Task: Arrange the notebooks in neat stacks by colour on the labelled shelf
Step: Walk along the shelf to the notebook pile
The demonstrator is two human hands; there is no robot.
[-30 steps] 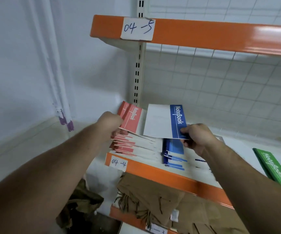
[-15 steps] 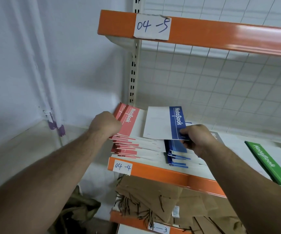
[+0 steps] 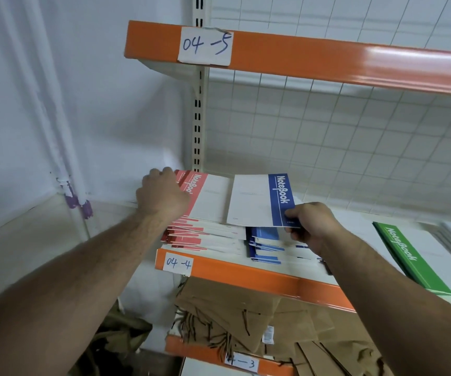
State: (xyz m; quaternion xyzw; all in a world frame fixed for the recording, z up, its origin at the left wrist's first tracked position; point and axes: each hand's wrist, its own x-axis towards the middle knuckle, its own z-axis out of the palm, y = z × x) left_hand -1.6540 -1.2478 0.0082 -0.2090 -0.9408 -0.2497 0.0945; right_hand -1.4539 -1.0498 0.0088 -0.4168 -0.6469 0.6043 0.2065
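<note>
A stack of red notebooks (image 3: 208, 213) lies at the left end of the orange-edged shelf (image 3: 246, 275) labelled 04-4. My left hand (image 3: 160, 195) is curled over the left edge of that red stack, gripping it. Just right of it sits a stack of blue notebooks (image 3: 265, 245). My right hand (image 3: 312, 223) pinches the near right corner of a blue notebook (image 3: 259, 199) and holds it a little above the blue stack. A green notebook (image 3: 408, 253) lies further right on the same shelf.
The shelf above (image 3: 300, 55) carries the label 04-5. A wire grid (image 3: 327, 131) backs the shelving, and a white wall (image 3: 56, 104) is close on the left. Brown paper bags (image 3: 246, 321) fill the shelf below, labelled 04-3.
The view has shifted slightly. My left hand has slid further back along the red stack's left edge. The held blue notebook stays over the blue stack.
</note>
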